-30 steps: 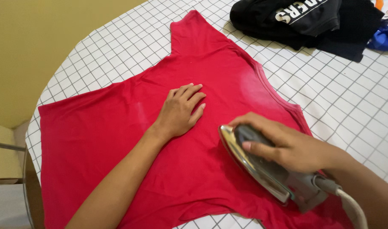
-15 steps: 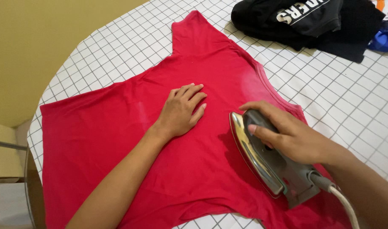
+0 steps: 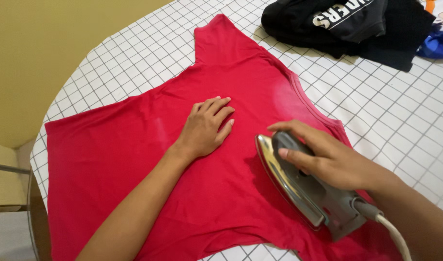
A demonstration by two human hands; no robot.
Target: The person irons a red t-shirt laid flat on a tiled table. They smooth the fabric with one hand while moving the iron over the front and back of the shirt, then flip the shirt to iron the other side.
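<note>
A red shirt point(image 3: 134, 159) lies spread flat on the counter point(image 3: 391, 111), which is covered with a white cloth checked in dark lines. The left hand point(image 3: 206, 126) rests palm down on the middle of the shirt, fingers apart and straight, pressing the cloth and gripping nothing. The right hand point(image 3: 323, 157) is clamped around the handle of an iron point(image 3: 303, 186); the iron's shiny sole sits on the shirt just right of the left hand, near the neckline, its tip pointing up the counter. A pale cord point(image 3: 393, 237) runs from the iron's back end beside the right forearm. A pile of black clothes point(image 3: 347, 26) lies well apart at the counter's far edge, with a blue item point(image 3: 436, 44) beside it.
</note>
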